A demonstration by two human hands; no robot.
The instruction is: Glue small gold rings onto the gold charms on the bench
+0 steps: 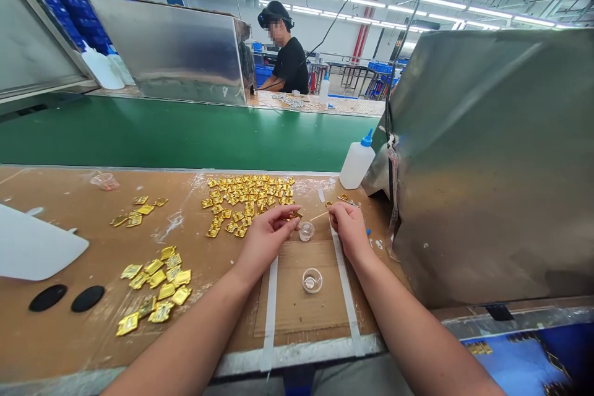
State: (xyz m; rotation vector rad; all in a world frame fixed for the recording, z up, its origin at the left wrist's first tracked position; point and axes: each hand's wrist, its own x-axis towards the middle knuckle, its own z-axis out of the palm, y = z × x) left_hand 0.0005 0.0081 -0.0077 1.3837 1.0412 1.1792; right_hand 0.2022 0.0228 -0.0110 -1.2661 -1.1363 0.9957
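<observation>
My left hand pinches a small gold piece between thumb and fingertips, which hide part of it. In my right hand is a thin pale stick, its tip pointing left toward the gold piece. Just below the stick's tip stands a small clear plastic cup. A second clear cup sits nearer to me on a cardboard sheet taped down at its sides. Many gold pieces lie spread out behind my left hand, and a looser group of gold pieces lies to its left.
A white bottle with a blue nozzle stands at the back right, beside a large metal panel. Two black ovals and a white sheet lie left. Beyond the bench runs a green belt; a person sits across it.
</observation>
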